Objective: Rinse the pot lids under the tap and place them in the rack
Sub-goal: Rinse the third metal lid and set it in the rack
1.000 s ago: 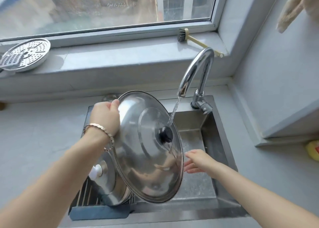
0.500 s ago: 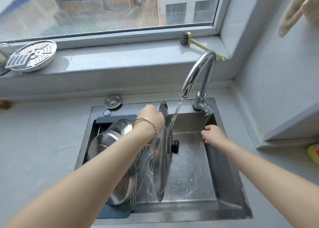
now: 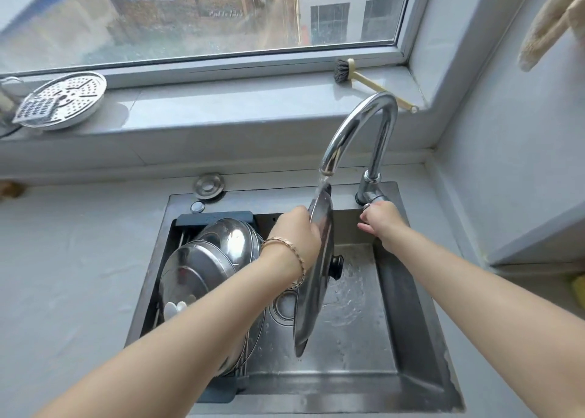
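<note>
My left hand [image 3: 297, 232] grips the upper rim of a large steel pot lid [image 3: 315, 278] with a black knob. The lid stands on edge over the sink [image 3: 408, 322], almost end-on to me, and water from the tap [image 3: 357, 132] runs onto its top rim. My right hand [image 3: 380, 219] is at the tap's handle at the base of the spout, fingers curled around it. Two more steel lids [image 3: 205, 259] lean in the dark rack [image 3: 215, 219] on the sink's left side.
A perforated steamer plate [image 3: 63, 99] and a dish brush [image 3: 351, 75] lie on the windowsill. A round metal plug [image 3: 208, 185] sits on the counter behind the sink. A yellow object [image 3: 579, 291] is at the right edge. A cloth [image 3: 550, 21] hangs top right.
The lid turned from facing me to standing edge-on under the stream. My right hand left the lid's lower edge and rose to the tap handle.
</note>
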Motion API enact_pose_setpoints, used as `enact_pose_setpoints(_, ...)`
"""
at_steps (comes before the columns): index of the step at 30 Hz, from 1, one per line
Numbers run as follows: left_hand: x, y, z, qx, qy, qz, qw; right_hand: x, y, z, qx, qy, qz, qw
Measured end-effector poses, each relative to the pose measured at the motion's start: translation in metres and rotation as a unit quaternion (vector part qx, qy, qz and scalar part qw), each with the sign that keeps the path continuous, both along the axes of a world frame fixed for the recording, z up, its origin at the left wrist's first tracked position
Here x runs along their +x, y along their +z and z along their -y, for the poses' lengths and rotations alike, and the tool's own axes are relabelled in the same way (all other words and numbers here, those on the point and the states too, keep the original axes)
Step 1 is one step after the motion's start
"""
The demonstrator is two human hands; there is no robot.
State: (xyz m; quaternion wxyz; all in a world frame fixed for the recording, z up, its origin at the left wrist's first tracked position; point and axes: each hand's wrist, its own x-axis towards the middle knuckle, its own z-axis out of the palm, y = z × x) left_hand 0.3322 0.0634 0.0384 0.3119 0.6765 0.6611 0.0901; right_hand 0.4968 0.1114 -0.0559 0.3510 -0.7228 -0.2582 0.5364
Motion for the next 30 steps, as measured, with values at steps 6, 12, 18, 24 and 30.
enact_pose_setpoints(6, -0.031, 0.016, 0.018, 0.055, 0.09, 0.058, 0.993, -0.029, 0.02, 0.055, -0.099, 0.284, 0.074, 0.951)
enact_pose_setpoints(12, -0.055, 0.03, 0.041, 0.101, 0.143, 0.129, 0.976, -0.068, 0.019, 0.089, 0.047, 0.291, 0.023, 0.955)
enact_pose_setpoints(18, -0.084, 0.04, 0.071, -0.024, 0.18, 0.335, 0.924, -0.077, 0.015, 0.099, 0.124, 0.306, 0.097, 0.939)
enact_pose_setpoints(24, -0.152, -0.003, 0.095, -0.093, 0.222, 0.22, 0.945, -0.082, 0.044, 0.099, 0.213, 0.294, 0.165, 0.917)
enact_pose_setpoints(30, -0.208, -0.031, 0.106, -0.126, 0.226, 0.207, 0.943, -0.097, 0.045, 0.1, 0.137, 0.279, 0.27, 0.911)
